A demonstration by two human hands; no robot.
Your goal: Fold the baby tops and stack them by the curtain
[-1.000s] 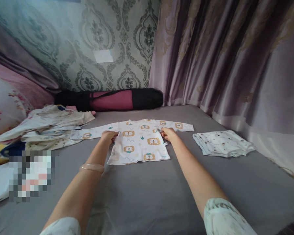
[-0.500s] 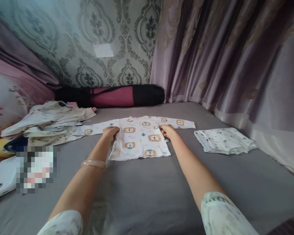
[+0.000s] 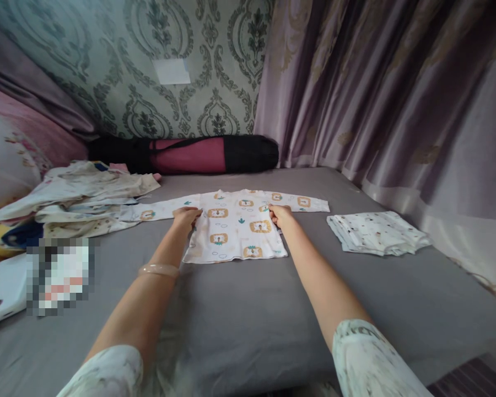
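A small white long-sleeved shirt (image 3: pixel 235 226) with tan lion prints and green leaves lies flat, sleeves stretched out to both sides. My left hand (image 3: pixel 186 216) is closed on the shirt's left edge, just below the sleeve. On the opposite edge, near the right armpit, my right hand (image 3: pixel 280 215) pinches the cloth between thumb and fingers. The end of the left sleeve reaches the heap of clothes (image 3: pixel 78 193). To the right of the shirt rests a folded stack of white patterned cloth (image 3: pixel 376 232).
Everything lies on a grey bed sheet (image 3: pixel 240 314). A long black and maroon bag (image 3: pixel 188 154) runs along the patterned wall. Purple curtains (image 3: pixel 355 82) hang at the right. A white device (image 3: pixel 8 286) lies at left beside a blurred-out item (image 3: pixel 64 275).
My right hand has shifted slightly up along the shirt's edge and now pinches it nearer the armpit. My left hand stays at its edge. The whole view has tilted slightly.
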